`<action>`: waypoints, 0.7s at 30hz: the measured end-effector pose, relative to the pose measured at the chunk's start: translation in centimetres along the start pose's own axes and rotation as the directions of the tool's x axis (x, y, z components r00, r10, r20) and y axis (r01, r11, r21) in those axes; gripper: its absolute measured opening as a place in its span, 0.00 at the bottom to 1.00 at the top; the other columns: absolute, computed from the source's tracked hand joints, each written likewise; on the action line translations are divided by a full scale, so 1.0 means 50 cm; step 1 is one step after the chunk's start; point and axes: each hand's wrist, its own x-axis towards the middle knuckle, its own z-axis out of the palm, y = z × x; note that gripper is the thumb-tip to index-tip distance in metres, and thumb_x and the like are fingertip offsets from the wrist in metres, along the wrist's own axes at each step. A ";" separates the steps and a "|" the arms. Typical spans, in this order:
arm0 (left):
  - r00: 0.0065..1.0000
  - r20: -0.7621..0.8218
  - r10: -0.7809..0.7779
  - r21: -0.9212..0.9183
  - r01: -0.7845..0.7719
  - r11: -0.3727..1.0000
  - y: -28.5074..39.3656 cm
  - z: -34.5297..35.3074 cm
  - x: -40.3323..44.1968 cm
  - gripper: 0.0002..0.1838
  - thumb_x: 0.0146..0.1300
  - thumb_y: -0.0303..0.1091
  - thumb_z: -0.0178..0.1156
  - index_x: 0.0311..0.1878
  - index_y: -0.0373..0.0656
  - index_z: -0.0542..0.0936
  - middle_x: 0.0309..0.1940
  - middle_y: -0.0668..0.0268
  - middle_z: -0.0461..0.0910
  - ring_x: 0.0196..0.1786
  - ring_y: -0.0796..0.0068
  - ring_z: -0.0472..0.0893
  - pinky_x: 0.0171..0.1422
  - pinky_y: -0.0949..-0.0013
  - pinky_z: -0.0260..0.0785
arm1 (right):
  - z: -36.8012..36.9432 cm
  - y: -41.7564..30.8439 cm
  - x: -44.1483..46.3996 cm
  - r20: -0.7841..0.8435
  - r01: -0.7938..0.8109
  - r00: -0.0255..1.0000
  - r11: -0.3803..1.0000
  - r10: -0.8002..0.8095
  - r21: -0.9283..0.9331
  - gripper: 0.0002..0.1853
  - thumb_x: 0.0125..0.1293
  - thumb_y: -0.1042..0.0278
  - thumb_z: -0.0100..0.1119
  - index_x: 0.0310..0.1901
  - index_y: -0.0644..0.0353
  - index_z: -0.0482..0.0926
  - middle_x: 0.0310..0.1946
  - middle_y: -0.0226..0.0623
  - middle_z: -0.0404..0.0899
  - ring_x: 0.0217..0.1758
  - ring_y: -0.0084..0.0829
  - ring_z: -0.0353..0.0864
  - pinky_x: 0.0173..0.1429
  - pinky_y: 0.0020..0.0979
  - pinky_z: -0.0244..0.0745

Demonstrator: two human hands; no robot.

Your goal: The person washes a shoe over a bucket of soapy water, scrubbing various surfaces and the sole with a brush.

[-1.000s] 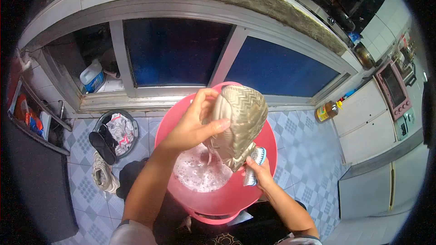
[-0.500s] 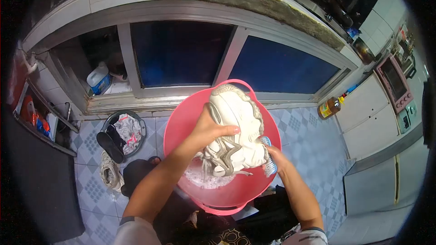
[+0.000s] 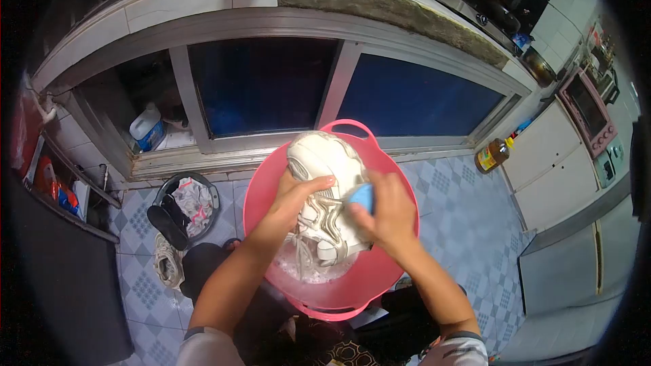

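Note:
A white sneaker [image 3: 329, 163] with grey-beige trim is held over a pink tub [image 3: 261, 190], its laces hanging down toward the suds. My left hand [image 3: 296, 198] grips the shoe from the left side, thumb across its upper. In my right hand [image 3: 390, 211] is a blue scrubbing brush [image 3: 362, 196], pressed against the right side of the shoe; that hand is slightly blurred, and the bristles are hidden. Soapy water [image 3: 308, 268] with white foam lies in the bottom of the tub.
At left, a grey basin [image 3: 215, 193] holds cloths, with a dark slipper [image 3: 167, 226] on its rim. Another sneaker [image 3: 167, 261] lies on the tiles. An oil bottle [image 3: 493, 156] stands at right by the white cabinet [image 3: 546, 156]. Sliding cabinet doors [image 3: 268, 88] are ahead.
My right hand has brought the brush up and left from the shoe's lower right edge onto its side. The shoe has shifted slightly left and turned a little.

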 end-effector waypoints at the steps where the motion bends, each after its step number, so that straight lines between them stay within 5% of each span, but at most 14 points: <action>1: 0.999 0.010 0.034 0.094 -0.035 0.995 -0.012 -0.008 0.004 0.34 0.44 0.20 0.66 0.57 0.34 0.64 0.48 0.55 0.74 0.52 0.63 0.76 0.54 0.65 0.71 | 0.008 -0.020 0.007 0.133 0.067 0.989 0.997 -0.062 -0.033 0.31 0.50 0.50 0.61 0.52 0.61 0.68 0.41 0.47 0.71 0.43 0.46 0.74 0.40 0.41 0.74; 5: 0.990 -0.033 0.136 0.318 -0.119 0.941 -0.005 0.032 -0.037 0.39 0.43 0.21 0.68 0.59 0.34 0.60 0.50 0.55 0.72 0.54 0.63 0.74 0.57 0.67 0.68 | 0.027 -0.036 0.073 0.101 -0.067 0.992 0.991 0.078 -0.114 0.27 0.54 0.50 0.59 0.48 0.63 0.68 0.38 0.48 0.71 0.40 0.47 0.75 0.37 0.44 0.73; 8: 0.998 0.011 0.067 0.211 -0.068 0.975 -0.043 0.007 -0.019 0.41 0.42 0.20 0.68 0.61 0.34 0.58 0.51 0.54 0.71 0.54 0.63 0.74 0.57 0.66 0.68 | 0.048 0.006 0.123 0.031 -0.317 0.947 0.946 0.320 -0.071 0.23 0.60 0.48 0.52 0.42 0.63 0.68 0.35 0.52 0.74 0.37 0.52 0.77 0.39 0.48 0.71; 13: 0.991 -0.129 -0.042 0.160 0.063 0.985 -0.041 -0.003 0.005 0.36 0.48 0.17 0.61 0.61 0.37 0.59 0.51 0.53 0.71 0.54 0.61 0.75 0.54 0.61 0.72 | 0.047 0.014 0.061 0.159 -0.314 0.934 0.948 0.319 -0.059 0.25 0.60 0.47 0.51 0.44 0.64 0.68 0.37 0.54 0.75 0.40 0.52 0.76 0.42 0.48 0.70; 18: 0.988 -0.146 0.060 0.084 -0.048 0.995 -0.020 -0.005 0.011 0.32 0.49 0.18 0.61 0.59 0.37 0.61 0.49 0.54 0.73 0.50 0.62 0.77 0.53 0.61 0.73 | 0.051 0.086 -0.016 0.194 -0.380 0.903 0.923 0.384 -0.061 0.29 0.56 0.43 0.55 0.45 0.65 0.69 0.37 0.53 0.76 0.41 0.51 0.76 0.44 0.48 0.70; 21: 0.955 -0.201 0.217 0.101 -0.200 0.974 -0.021 -0.007 0.016 0.35 0.45 0.19 0.66 0.58 0.35 0.61 0.49 0.53 0.73 0.47 0.62 0.78 0.49 0.64 0.75 | 0.058 0.162 -0.063 -0.012 -0.351 0.936 0.936 0.350 -0.039 0.31 0.53 0.42 0.61 0.44 0.66 0.69 0.34 0.48 0.77 0.36 0.43 0.78 0.40 0.42 0.72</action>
